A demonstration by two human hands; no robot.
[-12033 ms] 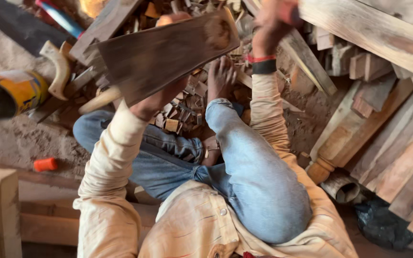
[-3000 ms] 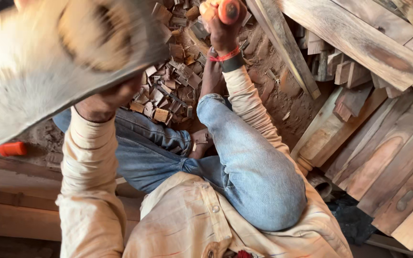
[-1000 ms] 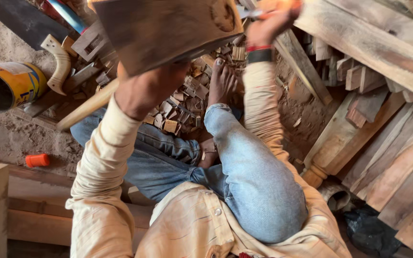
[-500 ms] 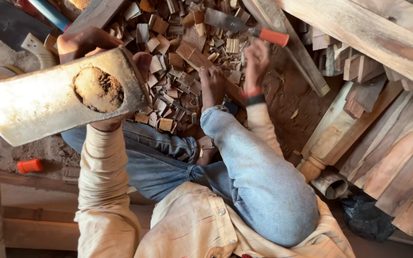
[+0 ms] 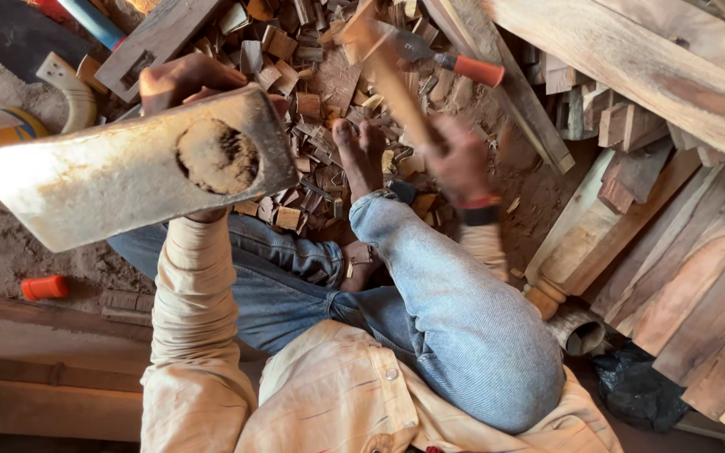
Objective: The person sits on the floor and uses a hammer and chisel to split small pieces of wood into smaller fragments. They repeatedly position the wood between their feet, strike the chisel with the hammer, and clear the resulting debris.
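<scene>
A pale, flat-faced wooden slab w/ a dark round knot [image 5: 136, 172] was held up close to the camera by the left hand [image 5: 190, 80], fingers closed over its far upper edge, the broad face turned toward the viewer, probably so the knot & surface could be checked. The right hand [image 5: 461, 164] was motion-blurred but appeared clamped round a long light-brown wooden handle [image 5: 396, 80] rising up-left, away from the body; the tool's head was not made out. An orange-handled chisel w/ grey blade [image 5: 446, 59] was seen lying apart on the heap of small cut wood blocks & chips [image 5: 312, 92], just beyond the bare foot [image 5: 361, 155], within reach of the rt side. The person was seated on the ground, blue-jeaned knee [image 5: 455, 310] bent up, so offcuts lay betw. the legs & the stacked reddish-brown planks [image 5: 681, 268] at right. A small orange cylinder [image 5: 44, 288] was seen lying on the sandy floor [image 5: 2, 243] at left, well apart from both hands.
</scene>
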